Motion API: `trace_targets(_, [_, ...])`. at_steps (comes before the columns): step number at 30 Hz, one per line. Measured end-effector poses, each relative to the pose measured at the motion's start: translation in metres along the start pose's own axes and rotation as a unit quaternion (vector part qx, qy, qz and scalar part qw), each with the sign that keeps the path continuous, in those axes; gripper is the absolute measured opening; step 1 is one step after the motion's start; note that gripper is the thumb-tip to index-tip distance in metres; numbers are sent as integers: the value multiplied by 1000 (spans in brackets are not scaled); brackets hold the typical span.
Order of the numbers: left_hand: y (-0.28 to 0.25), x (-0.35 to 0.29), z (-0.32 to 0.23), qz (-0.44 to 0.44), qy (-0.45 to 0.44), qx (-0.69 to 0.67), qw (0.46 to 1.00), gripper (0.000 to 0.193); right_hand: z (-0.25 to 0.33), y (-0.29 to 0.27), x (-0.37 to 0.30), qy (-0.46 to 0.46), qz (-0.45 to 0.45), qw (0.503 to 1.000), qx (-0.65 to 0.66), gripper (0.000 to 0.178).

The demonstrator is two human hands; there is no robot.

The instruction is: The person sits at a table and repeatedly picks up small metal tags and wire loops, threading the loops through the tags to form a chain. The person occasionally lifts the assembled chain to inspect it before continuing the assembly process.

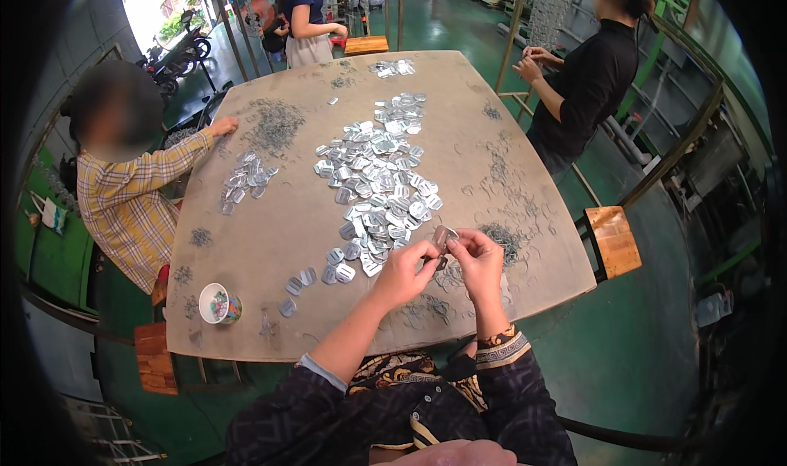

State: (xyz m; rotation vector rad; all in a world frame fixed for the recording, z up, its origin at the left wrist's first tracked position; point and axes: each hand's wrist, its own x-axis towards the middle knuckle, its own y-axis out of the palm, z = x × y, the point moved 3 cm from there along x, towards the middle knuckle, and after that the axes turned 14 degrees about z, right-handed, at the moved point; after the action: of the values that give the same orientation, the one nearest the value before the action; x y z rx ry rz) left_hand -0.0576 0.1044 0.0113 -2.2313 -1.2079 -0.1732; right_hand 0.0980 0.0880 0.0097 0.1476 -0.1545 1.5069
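My left hand (403, 271) and my right hand (479, 263) meet above the near side of the table. Both are closed, fingertips pinching a small shiny metal plate (443, 237) between them. A dark bit shows just below it, too small to make out. Beyond my hands spreads a long heap of slotted silver metal plates (385, 212). Beside and below my right hand lie thin grey wire pieces (426, 309), loosely tangled. A few single slotted plates (293, 286) rest to the left of my left forearm.
On the brown table (262, 253) stands a paper cup (215, 302) with small coloured bits inside. A co-worker in a checked shirt (131, 187) reaches in at the left; one in black (586, 89) stands at the right. Wooden stools (613, 240) flank the table.
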Motion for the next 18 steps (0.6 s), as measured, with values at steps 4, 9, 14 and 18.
trace_targets(4, [-4, 14, 0, 35, -32, 4, 999, 8, 4, -4, 5, -13, -21, 999, -39, 16])
trace_targets(9, [-11, 37, 22, 84, -25, -116, 989, 14, 20, -12, 6, -47, -63, 994, -71, 14])
trace_targets(14, [-11, 56, 100, 51, -168, 15, 984, 19, 31, -37, 3, -76, -110, 985, -110, 12])
trace_targets(18, [22, 48, 145, 64, -186, 323, 926, 14, 38, -39, 4, -85, -120, 976, -163, 12])
